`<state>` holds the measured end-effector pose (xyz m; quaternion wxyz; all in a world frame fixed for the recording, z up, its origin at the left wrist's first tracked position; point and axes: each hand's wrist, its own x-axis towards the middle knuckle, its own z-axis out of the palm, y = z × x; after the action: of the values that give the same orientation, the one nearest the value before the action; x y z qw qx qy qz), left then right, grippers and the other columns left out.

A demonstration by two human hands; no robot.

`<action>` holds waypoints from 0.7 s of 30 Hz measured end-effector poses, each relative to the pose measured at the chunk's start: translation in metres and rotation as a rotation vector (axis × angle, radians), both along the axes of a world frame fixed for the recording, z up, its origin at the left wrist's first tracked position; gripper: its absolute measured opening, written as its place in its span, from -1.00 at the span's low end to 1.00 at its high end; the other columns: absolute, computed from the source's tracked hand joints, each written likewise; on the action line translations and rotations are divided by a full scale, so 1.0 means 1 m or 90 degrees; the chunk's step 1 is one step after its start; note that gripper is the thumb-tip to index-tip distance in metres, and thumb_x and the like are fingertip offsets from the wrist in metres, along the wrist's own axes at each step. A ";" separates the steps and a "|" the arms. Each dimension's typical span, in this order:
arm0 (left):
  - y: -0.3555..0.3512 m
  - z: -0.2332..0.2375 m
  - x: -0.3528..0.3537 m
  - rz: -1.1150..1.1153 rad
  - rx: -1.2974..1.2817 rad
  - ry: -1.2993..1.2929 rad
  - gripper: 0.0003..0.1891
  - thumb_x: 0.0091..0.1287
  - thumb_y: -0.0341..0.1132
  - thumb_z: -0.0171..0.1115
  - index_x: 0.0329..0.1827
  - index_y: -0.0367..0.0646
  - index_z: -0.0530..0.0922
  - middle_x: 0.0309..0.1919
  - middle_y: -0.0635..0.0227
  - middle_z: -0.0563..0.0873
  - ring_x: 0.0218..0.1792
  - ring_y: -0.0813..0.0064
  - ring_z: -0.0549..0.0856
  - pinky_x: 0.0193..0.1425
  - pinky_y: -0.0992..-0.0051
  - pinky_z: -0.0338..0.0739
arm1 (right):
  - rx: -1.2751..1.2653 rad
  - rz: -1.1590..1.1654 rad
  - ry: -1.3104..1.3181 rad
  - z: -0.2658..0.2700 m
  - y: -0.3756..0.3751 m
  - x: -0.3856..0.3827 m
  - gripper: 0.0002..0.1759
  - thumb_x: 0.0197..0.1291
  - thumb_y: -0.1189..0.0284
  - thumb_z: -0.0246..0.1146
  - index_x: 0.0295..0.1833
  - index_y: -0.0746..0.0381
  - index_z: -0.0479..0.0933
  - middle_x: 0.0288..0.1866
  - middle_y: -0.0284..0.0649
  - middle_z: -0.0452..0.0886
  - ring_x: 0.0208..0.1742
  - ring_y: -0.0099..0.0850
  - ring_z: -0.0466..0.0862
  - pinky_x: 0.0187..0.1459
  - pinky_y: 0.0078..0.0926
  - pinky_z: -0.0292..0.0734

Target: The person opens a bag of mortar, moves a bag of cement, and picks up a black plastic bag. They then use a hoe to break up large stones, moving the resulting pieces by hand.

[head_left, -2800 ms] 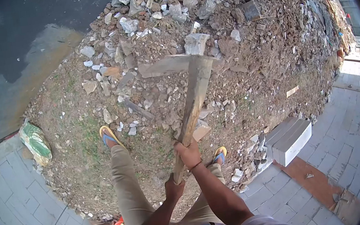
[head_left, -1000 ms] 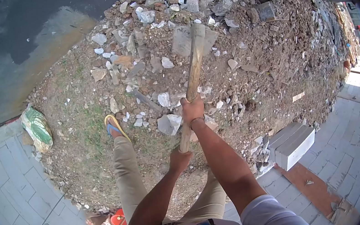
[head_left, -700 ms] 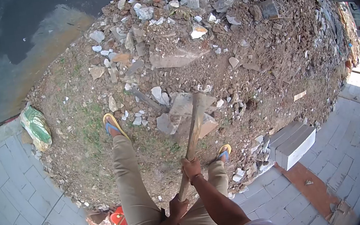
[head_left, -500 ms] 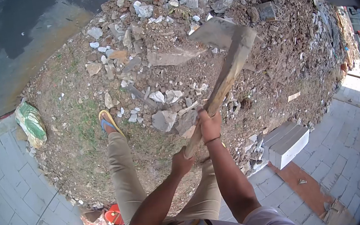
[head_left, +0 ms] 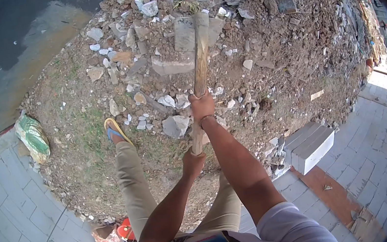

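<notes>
A hoe (head_left: pixel 200 53) with a thick wooden handle points away from me over the rubble. Its broad grey blade overlaps the broken stones near the top of the view. Near the handle's lower end, my left hand (head_left: pixel 193 162) is wrapped round the wood. My right hand (head_left: pixel 202 107), with a dark band at the wrist, grips it further up. A long flat stone slab (head_left: pixel 171 65) lies just left of the handle. Closer to my hands sits a pale chunk of rock (head_left: pixel 175 126).
Loose soil and rubble (head_left: pixel 288 58) spread ahead. My sandalled foot (head_left: pixel 116 130) stands on the left. A green-white sack (head_left: pixel 32 137) lies at the left edge. Grey blocks (head_left: pixel 308 147) sit at right beside the paving (head_left: pixel 350 148). A red object (head_left: pixel 126 229) lies at lower left.
The hoe has swung left, from pointing up and right to nearly straight ahead. Both hands stay closed on the handle; my right hand has moved left and farther forward.
</notes>
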<state>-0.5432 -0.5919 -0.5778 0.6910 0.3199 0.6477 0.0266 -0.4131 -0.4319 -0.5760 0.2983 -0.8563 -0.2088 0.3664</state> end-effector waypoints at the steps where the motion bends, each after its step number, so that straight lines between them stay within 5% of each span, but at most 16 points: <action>1: -0.004 0.009 0.007 0.001 0.017 0.016 -0.68 0.18 -0.30 0.35 -0.07 -0.30 0.61 -0.55 0.20 0.69 -0.55 0.40 0.71 -0.47 0.35 0.54 | -0.001 -0.026 0.062 0.006 -0.002 0.003 -0.61 0.07 0.41 0.38 0.00 0.35 0.54 -0.27 -0.01 0.69 -0.20 -0.17 0.72 -0.10 -0.27 0.60; 4: -0.062 0.035 -0.017 -0.035 0.059 0.036 -0.72 0.19 -0.32 0.34 -0.09 -0.28 0.61 -0.50 0.16 0.71 -0.45 0.41 0.74 -0.36 0.31 0.58 | 0.046 0.010 0.005 -0.012 -0.074 -0.019 -0.65 0.10 0.39 0.36 -0.05 0.35 0.53 -0.38 -0.16 0.66 -0.38 -0.42 0.68 -0.33 -0.39 0.56; 8: -0.135 0.078 -0.047 -0.093 -0.118 0.091 -0.67 0.20 -0.25 0.34 -0.05 -0.28 0.64 -0.46 0.14 0.74 -0.40 0.30 0.77 -0.26 0.28 0.65 | -0.210 -0.007 0.114 -0.036 -0.170 -0.048 -0.63 0.11 0.36 0.36 -0.07 0.38 0.51 -0.52 -0.17 0.63 -0.57 -0.35 0.67 -0.52 -0.33 0.57; 9: -0.162 0.057 -0.047 -0.072 -0.153 0.075 -0.61 0.27 -0.17 0.37 0.02 -0.28 0.61 -0.44 0.20 0.73 -0.42 0.28 0.74 -0.30 0.33 0.66 | -0.199 -0.011 0.122 -0.051 -0.164 -0.039 -0.63 0.11 0.36 0.36 -0.07 0.38 0.51 -0.52 -0.17 0.63 -0.57 -0.35 0.67 -0.52 -0.33 0.57; 11: -0.093 0.085 -0.025 -0.047 -0.350 -0.034 -0.48 0.40 0.10 0.24 0.09 -0.24 0.57 -0.41 0.30 0.72 -0.41 0.28 0.74 -0.32 0.37 0.64 | -0.248 -0.058 0.221 -0.076 -0.180 -0.024 -0.64 0.15 0.31 0.37 -0.15 0.39 0.50 -0.58 -0.15 0.60 -0.69 -0.31 0.63 -0.64 -0.27 0.54; 13: -0.099 0.012 -0.035 0.105 -0.196 -0.061 -0.32 0.45 0.33 -0.01 0.15 -0.17 0.52 -0.33 0.34 0.69 -0.40 0.39 0.72 -0.34 0.36 0.62 | -0.242 -0.032 0.221 -0.111 -0.169 -0.003 -0.60 0.18 0.25 0.39 -0.19 0.38 0.48 -0.59 -0.16 0.58 -0.70 -0.31 0.61 -0.67 -0.28 0.51; 14: -0.049 0.000 -0.048 0.174 -0.341 -0.150 -0.25 0.44 0.41 -0.15 0.23 -0.14 0.48 -0.26 0.31 0.64 -0.38 0.47 0.69 -0.32 0.33 0.62 | -0.262 -0.030 0.229 -0.110 -0.161 -0.003 -0.60 0.18 0.25 0.39 -0.19 0.38 0.48 -0.59 -0.16 0.58 -0.70 -0.31 0.61 -0.67 -0.28 0.51; 18: 0.113 -0.125 -0.081 0.144 -0.148 0.022 -0.25 0.43 0.27 0.09 0.53 0.03 0.25 0.03 0.14 0.58 -0.08 0.19 0.68 -0.02 0.10 0.67 | -0.337 -0.051 0.218 -0.074 -0.129 0.002 -0.58 0.16 0.20 0.43 -0.27 0.39 0.54 -0.60 -0.14 0.58 -0.69 -0.31 0.62 -0.66 -0.29 0.52; 21: 0.227 -0.196 -0.092 0.129 -0.080 0.036 -0.31 0.41 0.14 0.20 0.52 0.05 0.29 0.21 0.13 0.56 0.12 0.13 0.63 0.12 0.04 0.62 | -0.378 -0.043 0.219 -0.076 -0.136 0.003 -0.61 0.15 0.21 0.43 -0.33 0.37 0.58 -0.59 -0.14 0.60 -0.68 -0.31 0.62 -0.65 -0.30 0.51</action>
<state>-0.6354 -0.3651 -0.7740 0.6847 0.2094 0.6966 0.0466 -0.4105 -0.5678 -0.6524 0.0791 -0.8377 -0.0114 0.5403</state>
